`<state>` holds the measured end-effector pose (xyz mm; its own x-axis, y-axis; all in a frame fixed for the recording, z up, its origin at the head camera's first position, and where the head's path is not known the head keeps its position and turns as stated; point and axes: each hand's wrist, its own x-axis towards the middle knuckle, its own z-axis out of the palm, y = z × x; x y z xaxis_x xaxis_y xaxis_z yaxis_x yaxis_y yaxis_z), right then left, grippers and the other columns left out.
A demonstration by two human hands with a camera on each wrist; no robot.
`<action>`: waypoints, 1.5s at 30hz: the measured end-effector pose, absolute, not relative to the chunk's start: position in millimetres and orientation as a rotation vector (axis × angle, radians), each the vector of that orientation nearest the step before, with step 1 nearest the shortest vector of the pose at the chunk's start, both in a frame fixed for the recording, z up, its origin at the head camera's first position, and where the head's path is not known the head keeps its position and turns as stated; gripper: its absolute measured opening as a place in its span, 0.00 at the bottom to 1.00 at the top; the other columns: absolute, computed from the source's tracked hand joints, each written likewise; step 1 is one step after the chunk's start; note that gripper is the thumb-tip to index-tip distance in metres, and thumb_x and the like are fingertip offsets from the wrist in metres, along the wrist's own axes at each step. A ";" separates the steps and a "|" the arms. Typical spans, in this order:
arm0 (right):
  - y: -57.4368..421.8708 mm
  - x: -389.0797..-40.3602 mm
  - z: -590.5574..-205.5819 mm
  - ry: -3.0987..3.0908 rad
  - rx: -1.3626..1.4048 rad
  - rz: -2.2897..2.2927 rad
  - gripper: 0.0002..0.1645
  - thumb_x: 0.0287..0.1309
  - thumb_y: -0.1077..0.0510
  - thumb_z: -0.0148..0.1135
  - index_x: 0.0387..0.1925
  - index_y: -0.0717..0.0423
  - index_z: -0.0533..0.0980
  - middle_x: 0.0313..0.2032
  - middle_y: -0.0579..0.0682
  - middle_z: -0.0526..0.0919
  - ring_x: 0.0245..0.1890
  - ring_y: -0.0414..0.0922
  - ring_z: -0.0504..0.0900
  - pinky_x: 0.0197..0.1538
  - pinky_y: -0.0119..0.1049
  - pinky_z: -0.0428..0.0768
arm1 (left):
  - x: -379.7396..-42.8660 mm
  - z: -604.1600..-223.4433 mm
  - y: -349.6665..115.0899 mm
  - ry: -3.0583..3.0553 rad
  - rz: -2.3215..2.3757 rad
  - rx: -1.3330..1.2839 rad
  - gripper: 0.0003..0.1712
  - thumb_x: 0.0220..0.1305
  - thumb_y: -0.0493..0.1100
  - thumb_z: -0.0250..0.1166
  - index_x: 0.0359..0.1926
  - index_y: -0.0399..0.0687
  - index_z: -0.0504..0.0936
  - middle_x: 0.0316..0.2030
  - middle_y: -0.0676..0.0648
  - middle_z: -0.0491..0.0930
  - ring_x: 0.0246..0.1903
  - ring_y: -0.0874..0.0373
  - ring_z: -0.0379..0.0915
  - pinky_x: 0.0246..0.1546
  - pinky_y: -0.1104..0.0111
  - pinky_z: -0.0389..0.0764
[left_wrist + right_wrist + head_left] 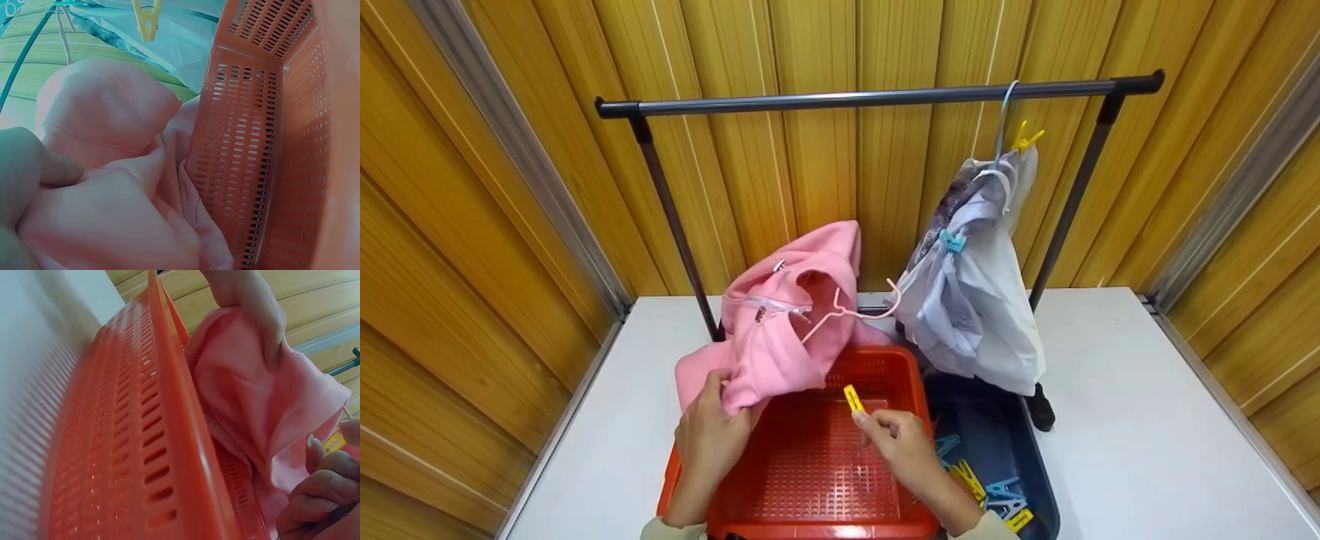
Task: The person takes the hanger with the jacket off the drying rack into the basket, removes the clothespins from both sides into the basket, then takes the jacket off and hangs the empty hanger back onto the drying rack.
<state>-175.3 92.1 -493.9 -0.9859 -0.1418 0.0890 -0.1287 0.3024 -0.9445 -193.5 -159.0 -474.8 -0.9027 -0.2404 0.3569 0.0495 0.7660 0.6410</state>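
Note:
My left hand (714, 431) grips a fold of a pink zip-up garment (780, 360), which is bunched over the back left of a red basket (915, 390). A pink hanger (847, 311) sits in the garment's neck opening, its hook sticking out to the right. In the right wrist view the left hand (256, 309) pinches the cloth from above. Over the basket my right hand (904, 450) pinches a yellow clothespin (853, 399) between thumb and fingers, its far end pointing up toward the garment. The left wrist view shows that clothespin (147, 19) above the pink cloth.
A dark rail (825, 99) spans the back. Light-coloured clothing (997, 300) hangs from it at the right, with a blue clothespin (952, 241) and a yellow clothespin (1026, 138) on it. Right of the basket, a dark blue tray (1046, 487) holds several clothespins.

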 end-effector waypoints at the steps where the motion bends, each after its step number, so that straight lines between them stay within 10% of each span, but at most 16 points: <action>1: 93.5 -175.7 -494.9 2.527 -0.257 -1.834 0.26 0.65 0.48 0.58 0.19 0.64 0.77 0.12 0.41 0.62 0.12 0.32 0.56 0.19 0.25 0.55 | -193.5 -474.8 -159.1 -2.536 -0.938 0.144 0.21 0.54 0.47 0.70 0.50 0.51 0.78 0.36 0.47 0.85 0.30 0.48 0.79 0.26 0.58 0.73; 45: 147.8 -181.1 -502.4 2.579 0.021 -1.880 0.25 0.57 0.46 0.67 0.16 0.60 0.73 0.11 0.41 0.62 0.12 0.33 0.60 0.19 0.26 0.62 | -193.4 -477.1 -160.8 -2.520 -0.943 0.141 0.20 0.54 0.47 0.70 0.48 0.52 0.78 0.36 0.48 0.86 0.30 0.46 0.81 0.26 0.55 0.74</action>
<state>-181.1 147.8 -502.4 -0.9986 0.0405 0.0328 -0.0188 0.3062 -0.9518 -193.4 -160.8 -477.1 -0.8966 -0.2440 0.3695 0.0585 0.7619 0.6451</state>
